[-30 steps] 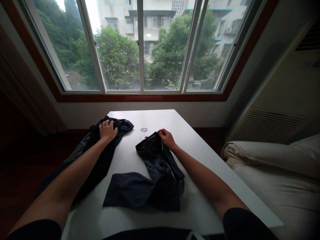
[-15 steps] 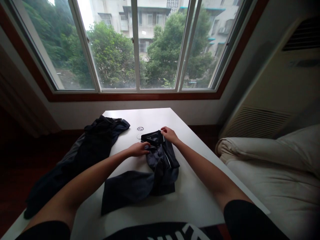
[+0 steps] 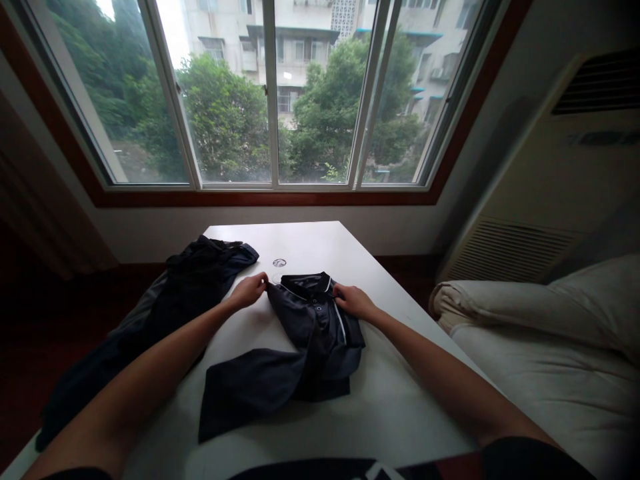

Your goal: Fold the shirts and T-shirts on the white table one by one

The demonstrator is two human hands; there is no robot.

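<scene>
A dark navy polo shirt (image 3: 320,333) with white piping and a buttoned placket lies partly bunched on the white table (image 3: 390,413). Its collar points toward the window, and one part of the cloth spreads out to the near left. My left hand (image 3: 253,290) pinches the shirt's left shoulder area and draws it outward. Beside the collar, on the right, my right hand (image 3: 353,300) has its fingers closed on the shirt near the piping.
A heap of dark clothes (image 3: 200,287) lies along the table's left side and hangs over the edge. Past the collar is a small round mark (image 3: 279,263) on the tabletop. A cream sofa (image 3: 540,333) stands right of the table; a window (image 3: 273,100) is ahead.
My left hand has moved left from the collar, pulling the shoulder cloth out with it. The right hand has shifted slightly nearer and right. The collar now lies more spread.
</scene>
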